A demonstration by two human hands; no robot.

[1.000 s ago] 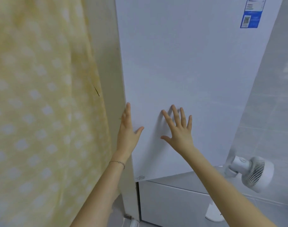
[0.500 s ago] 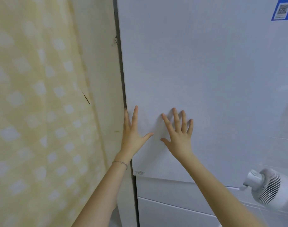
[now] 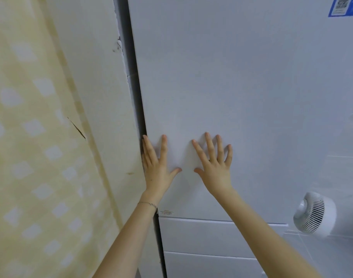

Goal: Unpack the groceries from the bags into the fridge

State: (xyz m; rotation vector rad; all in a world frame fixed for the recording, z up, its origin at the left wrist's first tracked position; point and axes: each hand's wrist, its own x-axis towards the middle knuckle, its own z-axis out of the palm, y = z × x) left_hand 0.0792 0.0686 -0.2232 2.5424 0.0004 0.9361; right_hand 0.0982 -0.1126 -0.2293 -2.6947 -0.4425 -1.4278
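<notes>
The white fridge door (image 3: 241, 87) fills most of the view and sits flush with the fridge body. My left hand (image 3: 157, 167) presses flat on the door at its left edge, fingers straight and spread. My right hand (image 3: 215, 165) lies flat on the door just to the right of it, fingers spread too. Neither hand holds anything. No bags or groceries are in view.
A wall with yellow checked wallpaper (image 3: 31, 157) stands close on the left of the fridge. Below the door are white lower drawers (image 3: 201, 247). A small white fan (image 3: 314, 213) sits at the lower right. A blue label (image 3: 344, 6) is at the door's top right.
The fridge door has swung shut against the body under both hands. My left hand moved from the door's edge onto its front face. The view shifted, so the fan moved right.
</notes>
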